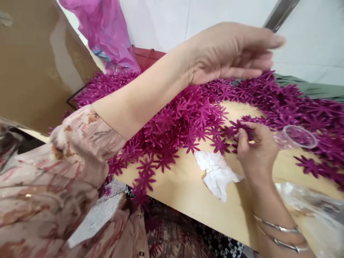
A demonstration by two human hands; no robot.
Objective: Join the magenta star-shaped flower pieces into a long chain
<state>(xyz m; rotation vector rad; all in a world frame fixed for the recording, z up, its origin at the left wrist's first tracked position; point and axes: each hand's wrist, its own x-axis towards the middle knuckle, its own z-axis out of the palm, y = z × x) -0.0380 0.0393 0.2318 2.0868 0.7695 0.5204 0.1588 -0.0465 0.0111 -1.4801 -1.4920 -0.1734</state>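
My left hand (pixel 228 52) is raised over the heap of magenta petal pieces (pixel 185 114), its fingers stretched out and slightly blurred. Nothing shows between them. On the right, my right hand (pixel 258 150) pinches a magenta flower-shaped piece (pixel 238 125) between thumb and fingers, low over the table (pixel 182 182). Similar pieces lie just left of those fingertips. Beside the right hand is a clear plastic cup (pixel 299 136), lying tilted with its rim to the right. A crumpled white tissue (pixel 219 173) rests left of the right wrist.
A dark metal bar (pixel 282 14) shows behind my left fingertips. More magenta pieces (pixel 287 104) spread along the table's far right. A clear plastic bag (pixel 311 204) lies at front right. At the left stand a large cardboard box (pixel 34 68) and a pink plastic bag (pixel 104 28).
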